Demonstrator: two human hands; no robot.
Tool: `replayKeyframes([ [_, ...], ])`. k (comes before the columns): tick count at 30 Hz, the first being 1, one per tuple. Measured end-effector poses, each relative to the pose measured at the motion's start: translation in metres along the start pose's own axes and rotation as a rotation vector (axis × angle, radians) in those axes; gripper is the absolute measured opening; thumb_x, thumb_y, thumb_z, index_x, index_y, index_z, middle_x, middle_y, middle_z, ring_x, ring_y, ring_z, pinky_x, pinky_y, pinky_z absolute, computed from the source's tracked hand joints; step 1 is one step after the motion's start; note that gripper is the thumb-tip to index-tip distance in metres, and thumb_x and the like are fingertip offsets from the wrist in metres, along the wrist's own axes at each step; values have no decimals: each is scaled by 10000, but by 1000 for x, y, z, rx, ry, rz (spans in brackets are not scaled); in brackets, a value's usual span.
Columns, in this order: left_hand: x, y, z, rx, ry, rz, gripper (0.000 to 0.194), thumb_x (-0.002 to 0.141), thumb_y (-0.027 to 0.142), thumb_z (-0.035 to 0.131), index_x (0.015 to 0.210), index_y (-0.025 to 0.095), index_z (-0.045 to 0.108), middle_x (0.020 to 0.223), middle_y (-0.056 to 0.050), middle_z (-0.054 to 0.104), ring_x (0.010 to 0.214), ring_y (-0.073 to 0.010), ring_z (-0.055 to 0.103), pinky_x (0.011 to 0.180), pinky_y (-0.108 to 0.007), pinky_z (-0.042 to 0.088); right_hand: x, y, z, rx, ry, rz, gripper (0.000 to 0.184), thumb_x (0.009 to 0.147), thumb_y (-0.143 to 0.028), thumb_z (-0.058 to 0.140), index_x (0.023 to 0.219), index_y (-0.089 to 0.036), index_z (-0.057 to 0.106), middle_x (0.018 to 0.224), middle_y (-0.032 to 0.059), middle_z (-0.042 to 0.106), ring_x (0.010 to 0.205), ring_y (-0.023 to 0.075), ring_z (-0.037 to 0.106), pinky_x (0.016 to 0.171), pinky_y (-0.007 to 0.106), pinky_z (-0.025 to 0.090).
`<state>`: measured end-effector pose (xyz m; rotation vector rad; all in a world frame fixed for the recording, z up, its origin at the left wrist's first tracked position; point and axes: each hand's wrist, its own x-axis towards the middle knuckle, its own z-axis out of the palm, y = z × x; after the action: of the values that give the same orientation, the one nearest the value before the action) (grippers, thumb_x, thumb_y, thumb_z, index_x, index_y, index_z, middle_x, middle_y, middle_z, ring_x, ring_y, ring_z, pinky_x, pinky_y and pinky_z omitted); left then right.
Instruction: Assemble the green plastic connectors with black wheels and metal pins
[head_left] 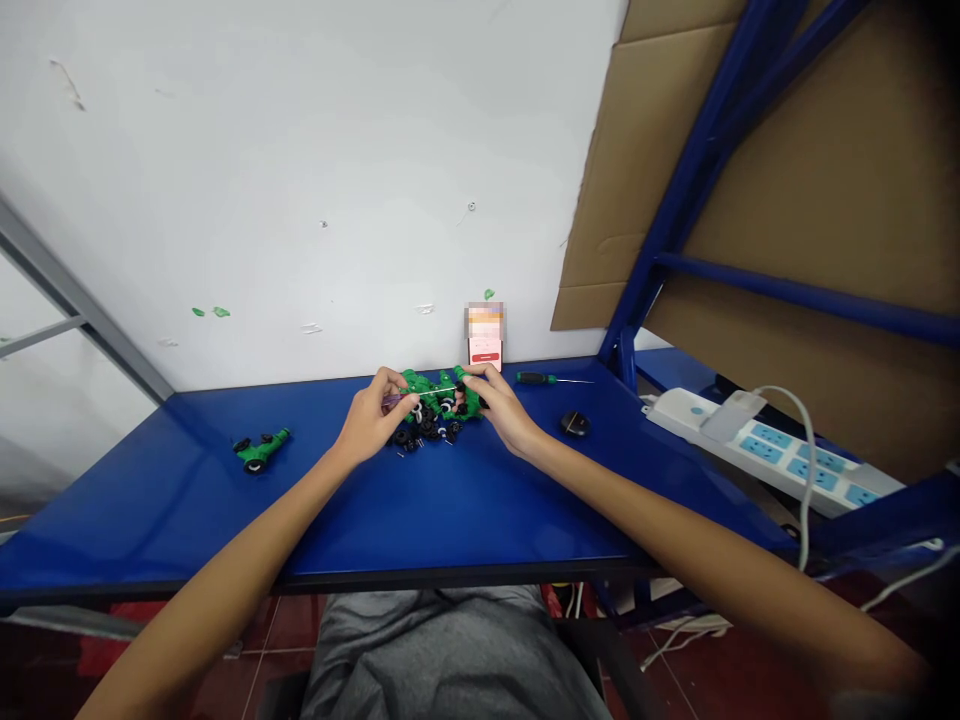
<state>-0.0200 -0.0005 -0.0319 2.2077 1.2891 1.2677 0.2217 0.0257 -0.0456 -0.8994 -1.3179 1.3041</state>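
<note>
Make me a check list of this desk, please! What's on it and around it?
Surface: blue table, shiny, with parts on it.
Job's things: green parts in a heap with black bits; small screwdriver, purple handle.
Clutter: green screwdriver; green toy with black wheels; black disc; blurred card.
Hands: left hand holds the small screwdriver; right hand touches the heap.
Cables: white cable at the power strip.
Surroundings: white wall with green smears; cardboard; blue shelf frame.
</note>
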Motion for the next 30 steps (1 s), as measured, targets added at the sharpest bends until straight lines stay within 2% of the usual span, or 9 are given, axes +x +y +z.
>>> replayKeyframes([
  [2, 0, 1, -1, -25, -17, 14, 252, 981, 401, 643, 1086, 229, 491, 736, 62, 510, 579, -115, 459, 601, -238, 353, -1, -2, 0, 9, -5, -2, 305, 887, -493, 680, 1105, -306, 578, 899, -31, 722, 873, 237, 712, 849, 380, 472],
  [6, -2, 2, -1, 22, -54, 47, 206, 1018, 408, 602, 1005, 225, 508, 686, 61, 516, 557, -113, 451, 593, -242, 335, 1, -3, -2, 26, -17, -17, 279, 904, -492, 642, 1076, -302, 530, 888, -34, 745, 850, 238, 729, 840, 385, 465],
  [10, -2, 1, 2, 113, -22, 37, 333, 1065, 497, 525, 889, 214, 532, 655, 55, 502, 566, -114, 438, 620, -253, 331, 5, 0, -3, -2, 23, -40, 320, 885, -493, 662, 1106, -295, 543, 861, -31, 738, 878, 240, 725, 872, 396, 470],
  [15, 1, 0, 2, 155, -44, 30, 435, 1086, 511, 455, 786, 205, 528, 614, 47, 459, 574, -124, 439, 634, -267, 322, 8, 5, -4, -32, 36, -84, 352, 872, -486, 693, 1135, -293, 561, 841, -34, 712, 897, 233, 708, 959, 422, 472],
  [20, 0, 4, 1, 49, -69, 10, 277, 982, 469, 653, 928, 222, 540, 644, 75, 475, 584, -120, 428, 626, -245, 336, 7, 8, -2, -25, -6, -125, 357, 852, -473, 724, 1102, -284, 553, 882, -34, 690, 836, 204, 689, 979, 424, 486],
  [22, -1, 5, 1, 4, -88, 32, 266, 970, 441, 673, 953, 227, 517, 678, 71, 505, 603, -120, 450, 633, -240, 353, 7, 8, -1, -19, -7, -123, 372, 843, -476, 731, 1106, -283, 550, 888, -33, 685, 829, 204, 688, 967, 423, 492],
  [26, 1, 0, 3, -10, -98, 27, 307, 1017, 486, 612, 893, 219, 527, 711, 40, 584, 631, -128, 516, 647, -245, 374, 8, 7, -2, -26, 27, -114, 389, 841, -479, 730, 1128, -281, 557, 863, -35, 692, 854, 213, 695, 973, 427, 491],
  [30, 2, -7, 5, 107, -145, -6, 397, 1110, 487, 381, 845, 219, 505, 643, 40, 521, 577, -139, 489, 630, -260, 347, 8, 7, -2, -55, 18, -152, 364, 863, -470, 715, 1129, -274, 564, 863, -32, 693, 846, 202, 695, 986, 432, 494],
])
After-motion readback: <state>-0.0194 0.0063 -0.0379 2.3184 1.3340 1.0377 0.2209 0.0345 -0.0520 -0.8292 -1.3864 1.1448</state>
